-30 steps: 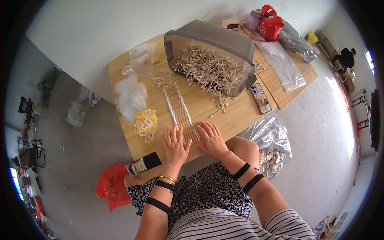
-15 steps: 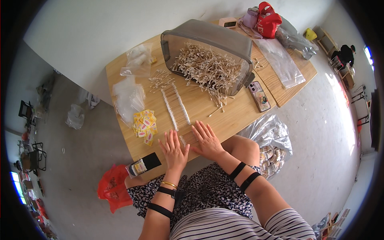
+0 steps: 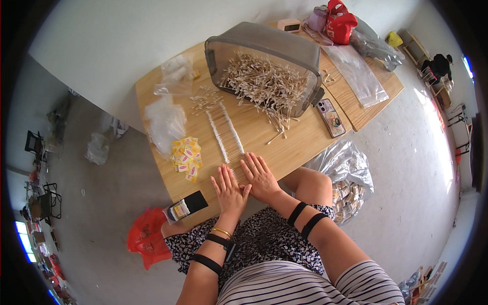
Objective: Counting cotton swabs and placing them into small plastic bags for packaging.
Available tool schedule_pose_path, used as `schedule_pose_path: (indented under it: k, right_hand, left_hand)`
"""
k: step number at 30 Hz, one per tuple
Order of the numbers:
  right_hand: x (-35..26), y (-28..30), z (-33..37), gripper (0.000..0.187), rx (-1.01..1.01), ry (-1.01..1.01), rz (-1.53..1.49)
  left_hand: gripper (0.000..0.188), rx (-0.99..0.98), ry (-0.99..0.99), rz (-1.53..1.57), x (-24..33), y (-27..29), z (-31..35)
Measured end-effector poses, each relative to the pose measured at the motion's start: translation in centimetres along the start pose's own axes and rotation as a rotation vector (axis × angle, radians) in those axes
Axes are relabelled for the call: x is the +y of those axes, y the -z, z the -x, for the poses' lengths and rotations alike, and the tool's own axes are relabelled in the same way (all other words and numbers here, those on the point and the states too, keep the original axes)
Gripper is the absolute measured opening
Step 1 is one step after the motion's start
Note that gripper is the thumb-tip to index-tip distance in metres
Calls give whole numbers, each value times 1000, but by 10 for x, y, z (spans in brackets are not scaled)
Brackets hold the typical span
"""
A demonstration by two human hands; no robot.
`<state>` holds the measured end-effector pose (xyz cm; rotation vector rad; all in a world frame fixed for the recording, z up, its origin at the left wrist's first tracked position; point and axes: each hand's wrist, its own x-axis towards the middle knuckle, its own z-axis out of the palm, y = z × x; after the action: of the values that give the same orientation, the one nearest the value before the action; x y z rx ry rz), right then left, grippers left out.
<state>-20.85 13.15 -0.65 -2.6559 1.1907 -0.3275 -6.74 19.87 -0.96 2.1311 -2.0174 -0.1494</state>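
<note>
Wooden worktop (image 3: 300, 145) carries a tipped grey bin (image 3: 264, 56) spilling cotton swabs. A neat swab row (image 3: 227, 134) runs toward the near edge. Left hand (image 3: 230, 190) and right hand (image 3: 260, 175) lie flat, fingers spread, on its near end.

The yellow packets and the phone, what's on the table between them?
In the head view, a neat row of cotton swabs lies between the yellow packets and the phone.

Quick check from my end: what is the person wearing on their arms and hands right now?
Both hands are bare: no gloves and no sleeves reaching the forearms. The left hand has a thin gold bangle at the wrist, a black watch-like band just behind it, and a wider black strap further up the forearm. Behind the right hand, the forearm carries two black straps side by side.
</note>
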Motion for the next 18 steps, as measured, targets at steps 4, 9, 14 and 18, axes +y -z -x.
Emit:
schedule_pose_path:
  k: [4, 9, 14, 18]
  right_hand:
    - [-4, 0, 3, 84, -54, -28, 13]
    - [-8, 6, 3, 87, -129, -23, 95]
    - [-19, 1, 4, 90, -98, -59, 60]
    - [-68, -14, -3, 92, -116, 4, 72]
  left_hand:
    - [90, -47, 18, -5, -3, 5, 2]
    - [88, -20, 48, 224, -19, 11, 18]
    - [39, 229, -13, 286, -62, 49, 47]
    - [30, 339, 155, 314, -122, 74, 71]
